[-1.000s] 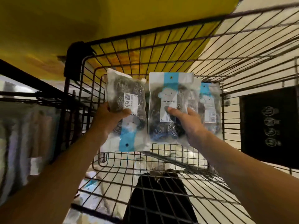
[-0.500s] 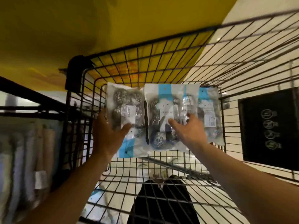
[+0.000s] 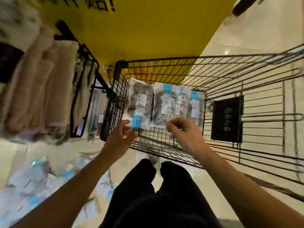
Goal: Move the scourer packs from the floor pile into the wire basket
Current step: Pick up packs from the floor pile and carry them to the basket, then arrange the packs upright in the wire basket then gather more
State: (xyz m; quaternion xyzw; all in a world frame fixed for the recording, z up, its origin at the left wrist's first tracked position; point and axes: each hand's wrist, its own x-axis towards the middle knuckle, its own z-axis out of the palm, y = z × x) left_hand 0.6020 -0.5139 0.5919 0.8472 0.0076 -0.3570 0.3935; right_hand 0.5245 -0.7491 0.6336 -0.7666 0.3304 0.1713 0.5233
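Left hand (image 3: 122, 137), low centre-left of the frame, has drawn back from the flat press it had on the left scourer pack (image 3: 139, 105) a moment ago; its fingers are now curled at that pack's blue bottom edge, seemingly pinching it, though blur makes the grip uncertain. To the lower left, the floor pile (image 3: 41, 181) shows as a blurred heap of clear-and-blue packets, well apart from both hands. At centre, the wire basket (image 3: 230, 76) holds the packs standing against its far wall: the left one inverted with its blue strip down, then the middle scourer pack (image 3: 167, 104) with another overlapping it, and the right scourer pack (image 3: 195, 106) against the side wall. Right hand (image 3: 184, 134) has likewise come off the middle pack's face and hovers with fingers loosely curled just below its lower edge, holding nothing I can make out. Judging by this, the batch is placed and the hands are withdrawing; the pile on the floor likely comes next.
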